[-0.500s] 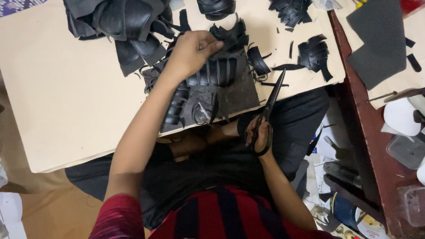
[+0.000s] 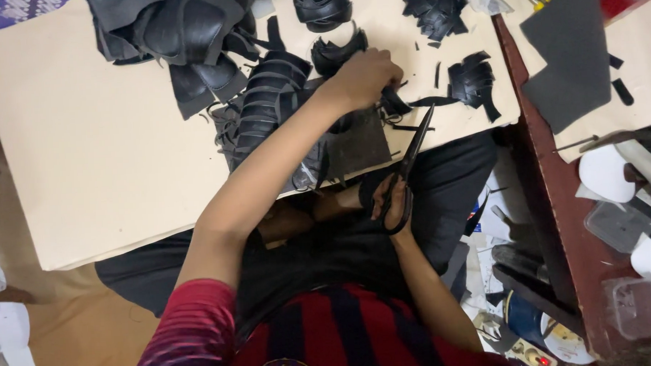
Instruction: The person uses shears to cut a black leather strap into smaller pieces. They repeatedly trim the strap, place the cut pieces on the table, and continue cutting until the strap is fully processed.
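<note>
The left hand (image 2: 365, 77) is closed on a small black leather piece (image 2: 395, 102) at the board's near right, and the right hand (image 2: 392, 201) grips black scissors (image 2: 411, 158), blades pointing at it. A hurried snip could nick those pinching fingers.

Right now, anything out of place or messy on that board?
Nothing damaged or spilled. Black offcuts and strips lie scattered over the tan board, and the ribbed black piece overhangs its near edge. The left hand presses on black material; the right hand holds the scissors.
</note>
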